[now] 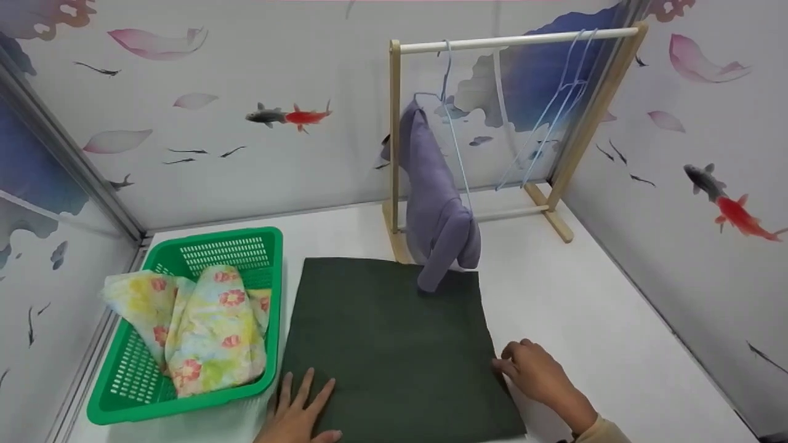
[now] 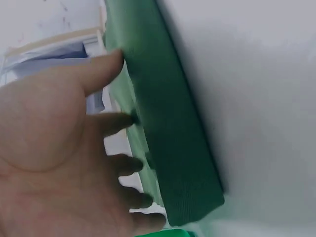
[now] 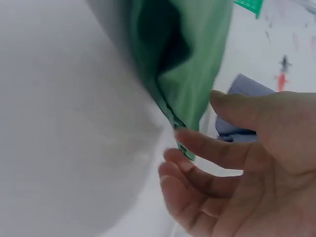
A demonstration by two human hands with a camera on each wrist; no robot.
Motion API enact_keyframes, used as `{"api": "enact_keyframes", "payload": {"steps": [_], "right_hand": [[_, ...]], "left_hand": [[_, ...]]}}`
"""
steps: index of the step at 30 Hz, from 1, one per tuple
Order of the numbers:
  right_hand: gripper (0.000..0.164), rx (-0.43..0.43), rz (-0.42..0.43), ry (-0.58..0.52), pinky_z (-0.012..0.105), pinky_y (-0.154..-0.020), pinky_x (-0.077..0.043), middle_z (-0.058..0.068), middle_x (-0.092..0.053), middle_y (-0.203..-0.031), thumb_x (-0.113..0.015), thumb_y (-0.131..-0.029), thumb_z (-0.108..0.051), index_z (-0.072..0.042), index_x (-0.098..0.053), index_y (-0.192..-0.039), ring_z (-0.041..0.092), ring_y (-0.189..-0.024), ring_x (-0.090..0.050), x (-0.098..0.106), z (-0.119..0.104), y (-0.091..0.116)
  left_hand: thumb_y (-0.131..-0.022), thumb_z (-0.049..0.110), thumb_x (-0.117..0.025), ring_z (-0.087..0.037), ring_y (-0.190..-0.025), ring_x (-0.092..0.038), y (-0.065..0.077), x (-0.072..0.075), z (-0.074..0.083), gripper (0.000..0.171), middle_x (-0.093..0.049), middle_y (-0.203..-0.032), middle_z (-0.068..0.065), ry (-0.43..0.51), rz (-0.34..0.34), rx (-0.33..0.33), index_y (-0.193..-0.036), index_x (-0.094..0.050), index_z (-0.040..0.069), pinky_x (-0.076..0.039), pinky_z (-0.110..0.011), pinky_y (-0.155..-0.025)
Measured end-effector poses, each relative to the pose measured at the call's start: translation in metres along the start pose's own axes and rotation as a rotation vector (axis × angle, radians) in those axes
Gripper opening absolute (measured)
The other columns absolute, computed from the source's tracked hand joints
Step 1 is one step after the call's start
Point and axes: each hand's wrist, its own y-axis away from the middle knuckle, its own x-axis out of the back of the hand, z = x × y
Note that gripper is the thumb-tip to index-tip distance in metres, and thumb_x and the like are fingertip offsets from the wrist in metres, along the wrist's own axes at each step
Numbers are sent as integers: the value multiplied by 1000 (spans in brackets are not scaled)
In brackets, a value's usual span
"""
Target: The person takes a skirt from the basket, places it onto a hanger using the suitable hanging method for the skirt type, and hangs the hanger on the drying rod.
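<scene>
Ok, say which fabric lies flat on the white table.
The dark green rectangular fabric between the left hand and right hand; the purple fabric hangs on the wooden rack, the flower-patterned fabric is in the green plastic basket.

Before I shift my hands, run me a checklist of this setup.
1. Dark green cloth laid out on the table: ok.
2. Left hand at the cloth's near left side, fingers spread: ok.
3. Right hand gripping the right edge: cannot tell; it is at the edge, but a firm pinch is not clear.
4. Far edge free of the hanging purple garment: not ok; a sleeve overlaps it in the head view, contact unclear.
5. Bare hangers on the rail: ok.
6. Floral cloth fully inside the basket: not ok; part pokes past the left rim.
</scene>
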Motion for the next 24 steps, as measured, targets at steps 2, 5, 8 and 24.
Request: {"api": "enact_keyframes", "payload": {"steps": [2,5,8,24], "right_hand": [[25,-20,-56,-51,31,-50,-39,-1,-51,-66,-63,-87,-33,-10,-63,-79,14,-59,-48,1,1,4],[30,-6,-125,-83,30,-46,-37,-2,-51,-58,-64,-85,-37,-12,-59,-70,13,-51,-46,-1,2,10],[31,12,-127,-53,29,-45,-36,-3,-49,-56,-67,-83,-36,-12,-56,-67,12,-49,-46,-9,3,12],[45,213,131,163,43,-72,-47,15,-53,-111,-70,-80,-36,-5,-57,-111,29,-99,-52,-14,-11,9]], "left_hand": [[-80,70,-44,-56,-127,-4,1,-4,-4,81,-14,-148,-20,2,-15,-19,-145,-27,24,-14,-75,-86],[-84,67,-40,-55,-128,-5,-2,-12,-7,74,-14,-149,-18,-13,-4,-17,-145,-27,28,-16,-74,-86],[-87,64,-38,-53,-129,-4,-5,-21,-5,68,-13,-149,-15,-61,36,-5,-145,-26,31,-19,-73,-87],[-75,75,-43,-52,-130,-6,-15,-10,32,87,-14,-149,-17,-138,43,40,-144,-30,24,-13,-71,-92]]}}
